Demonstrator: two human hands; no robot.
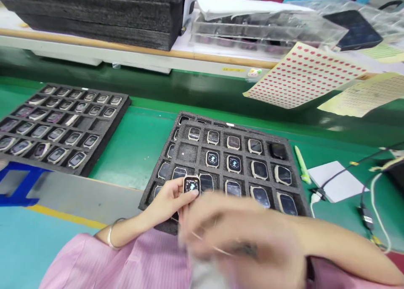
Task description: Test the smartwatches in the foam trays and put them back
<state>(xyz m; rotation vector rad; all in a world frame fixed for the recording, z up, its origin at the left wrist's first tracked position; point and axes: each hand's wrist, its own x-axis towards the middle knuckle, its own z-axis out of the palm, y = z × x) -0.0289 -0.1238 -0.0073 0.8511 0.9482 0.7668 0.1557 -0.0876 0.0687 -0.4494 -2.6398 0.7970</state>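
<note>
My left hand (172, 198) is closed around a smartwatch case (192, 184) with a lit dial, its thumb on the lower edge of the screen. My right hand (240, 234) is smeared by motion close to the camera, so its finger positions are unclear. Something greyish white (205, 274) shows below it, too blurred to name. Beyond both hands lies a black foam tray (186, 152) with watch cases in its pockets. Two seated watches, the left watch (212, 159) and the right watch (234, 163), have lit dials. My right arm and hand hide the tray's near part.
Another foam tray of watches (107, 124) lies at the left. A green pen (302, 164), white paper (337, 181) and cables (375, 209) are at the right. Stacked black foam (94, 15) and clear plastic trays (252, 30) stand on the shelf; a red-dotted sticker sheet (303, 76) hangs down.
</note>
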